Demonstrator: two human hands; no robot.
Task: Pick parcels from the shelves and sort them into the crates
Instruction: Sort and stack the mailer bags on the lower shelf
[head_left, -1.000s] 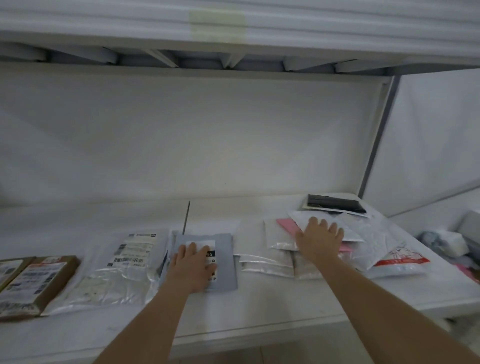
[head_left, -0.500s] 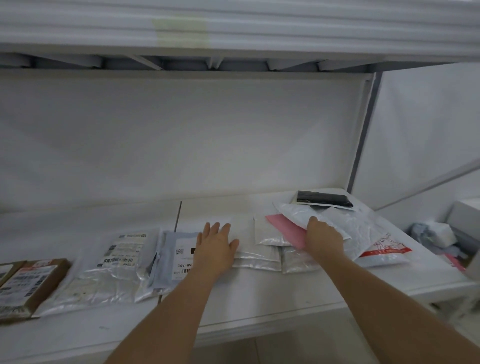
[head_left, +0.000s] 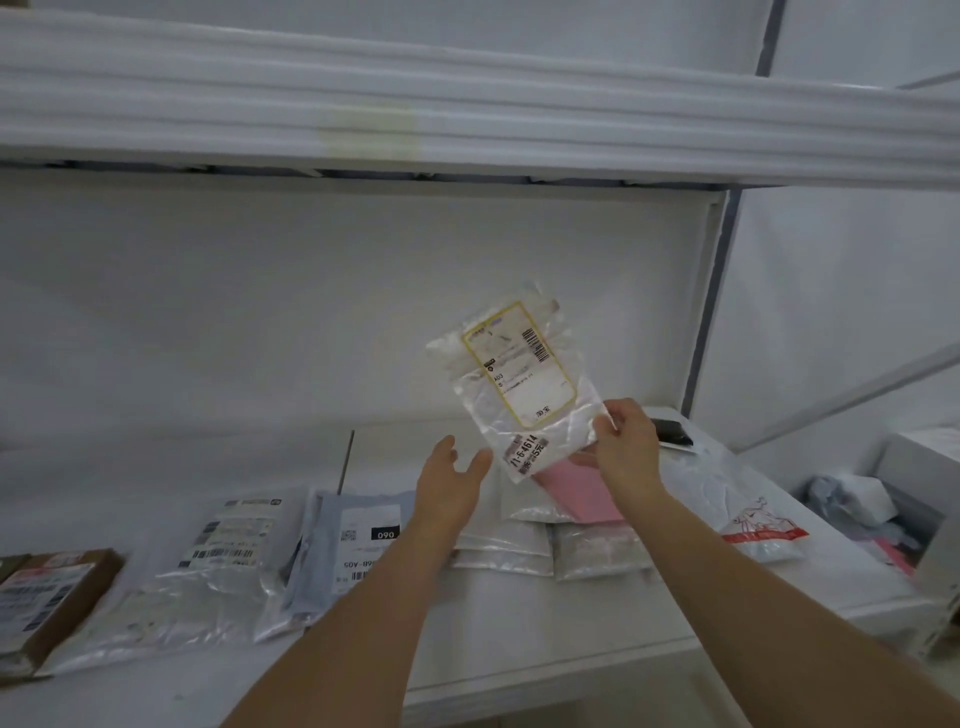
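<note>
**Parcel lifted, label up for reading**

Our right hand (head_left: 626, 447) pinches the clear parcel (head_left: 519, 376) by its lower corner, above the shelf (head_left: 571, 618). Our left hand (head_left: 449, 486) hangs open, empty. Next we likely read the label and choose a crate.

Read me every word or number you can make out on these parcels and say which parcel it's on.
"71-6-4614": sticker on the clear bag held up by the right hand.
"A03": same bag's yellow-edged label; other print blurred.
"090", "A05": upside-down label on the grey mailer.
Clear bag and brown box labels: too blurred.
</note>
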